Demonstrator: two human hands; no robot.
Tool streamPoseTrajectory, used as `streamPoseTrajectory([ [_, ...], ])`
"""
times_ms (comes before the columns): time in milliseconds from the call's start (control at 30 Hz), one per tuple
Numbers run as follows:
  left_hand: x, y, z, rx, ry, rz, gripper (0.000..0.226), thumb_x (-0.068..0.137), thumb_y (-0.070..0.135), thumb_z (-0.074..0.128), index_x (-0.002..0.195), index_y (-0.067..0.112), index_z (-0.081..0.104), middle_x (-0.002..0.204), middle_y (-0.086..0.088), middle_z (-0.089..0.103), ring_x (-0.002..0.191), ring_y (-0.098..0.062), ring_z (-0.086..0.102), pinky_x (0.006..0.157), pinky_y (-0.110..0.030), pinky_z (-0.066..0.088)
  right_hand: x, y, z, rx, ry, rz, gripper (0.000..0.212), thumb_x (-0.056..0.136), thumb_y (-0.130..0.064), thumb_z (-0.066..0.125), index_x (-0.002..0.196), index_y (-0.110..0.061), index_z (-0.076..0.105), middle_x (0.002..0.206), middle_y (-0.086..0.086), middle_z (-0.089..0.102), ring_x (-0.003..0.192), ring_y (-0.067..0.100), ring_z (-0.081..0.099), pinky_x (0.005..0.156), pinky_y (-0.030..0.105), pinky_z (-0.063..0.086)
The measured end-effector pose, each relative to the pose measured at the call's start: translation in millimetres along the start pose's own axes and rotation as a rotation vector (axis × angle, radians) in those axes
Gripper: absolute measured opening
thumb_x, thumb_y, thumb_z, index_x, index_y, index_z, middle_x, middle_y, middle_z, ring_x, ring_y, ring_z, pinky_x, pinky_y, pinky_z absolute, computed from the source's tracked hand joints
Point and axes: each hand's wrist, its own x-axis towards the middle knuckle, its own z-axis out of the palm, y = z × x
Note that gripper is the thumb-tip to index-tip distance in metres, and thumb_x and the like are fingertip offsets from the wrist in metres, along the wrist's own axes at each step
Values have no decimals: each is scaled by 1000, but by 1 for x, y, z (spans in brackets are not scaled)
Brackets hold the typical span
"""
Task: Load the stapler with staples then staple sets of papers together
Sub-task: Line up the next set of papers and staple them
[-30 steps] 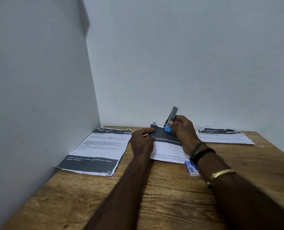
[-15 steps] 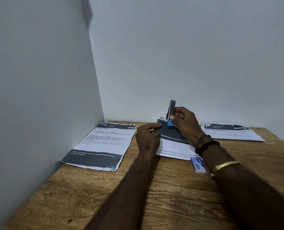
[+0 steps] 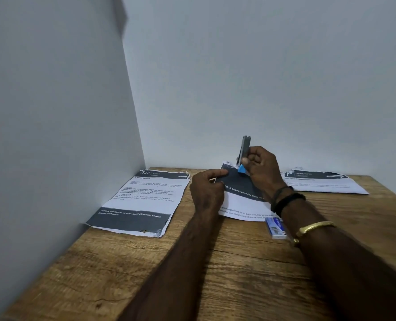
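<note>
Grey-armed and blue-based, the stapler [image 3: 245, 148] stands hinged open, gripped by the right hand [image 3: 260, 166] over the far edge of the middle paper set [image 3: 244, 201], whose left edge the left hand [image 3: 207, 189] pinches, so loading looks unfinished and all stapling seems left to do.

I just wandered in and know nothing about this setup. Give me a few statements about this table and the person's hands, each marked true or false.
1. The right hand grips a stapler whose grey arm points up. True.
2. The small blue and white box lies on the left papers. False: it lies by the right wrist, at the near edge of the middle papers.
3. Three lots of printed papers lie on the wooden table, counting the right papers. True.
4. The left hand hangs below the table edge. False: it rests on the middle papers.
</note>
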Motion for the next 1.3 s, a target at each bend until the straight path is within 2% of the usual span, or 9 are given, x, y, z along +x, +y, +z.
streamPoseTrajectory([
  [200,1,-1,0,-2,-6,-13,34,84,-2,66,108,17,79,117,-2,76,106,-17,69,96,-39,58,0,3,-1,-5,14,5,14,94,-1,65,108,-5,65,103,17,74,101,32,71,93,45,59],
  [333,2,-2,-2,-13,9,-13,36,79,-2,68,107,19,79,115,-1,76,107,-16,69,97,-39,57,-5,-4,-1,125,-10,13,17,94,-4,69,110,-8,64,96,6,71,94,22,69,76,21,60],
  [500,4,-1,-4,91,13,19,43,86,1,67,127,13,69,132,-4,66,120,-19,61,102,-21,45,-14,-19,-6,101,13,-37,20,89,-11,76,108,-12,68,97,4,73,89,15,70,75,19,58],
  [667,7,-3,-8,164,5,3,60,86,3,66,144,6,49,145,-11,54,132,-25,51,106,-22,35,-36,-29,-19,-152,-155,-62,20,82,-13,79,102,-12,75,87,0,74,75,4,67,67,9,52],
  [833,10,-5,-16,139,85,-28,67,85,1,64,148,1,42,149,-17,49,138,-31,46,114,-31,33,-59,-31,-33,-381,-450,-44,18,74,-12,82,90,-20,80,73,-7,72,62,1,62,65,20,52],
  [967,8,-2,-17,98,122,-62,62,85,2,63,145,0,46,146,-17,52,136,-32,48,115,-34,34,-75,-32,-34,-538,-571,-65,15,69,-17,80,83,-22,80,76,-4,77,70,12,71,71,34,59],
  [1100,6,2,-15,62,104,-103,62,85,4,65,144,2,49,144,-15,55,135,-31,51,113,-34,37,-78,-27,-30,-643,-651,-77,15,67,-23,81,81,-22,78,73,-7,77,67,9,72,71,39,62],
  [1200,7,4,-15,25,109,-122,57,84,4,66,139,2,53,135,-11,61,126,-28,57,103,-30,42,-77,-23,-32,-582,-581,-73,20,69,-30,88,83,-22,77,78,-6,77,74,9,72,74,36,61],
  [1300,8,5,-12,-49,114,-145,35,79,4,63,114,7,65,111,-6,68,103,-27,65,86,-28,49,-74,-21,-35,-435,-294,-82,18,78,-29,84,92,-23,75,88,-6,75,82,10,71,77,32,60],
])
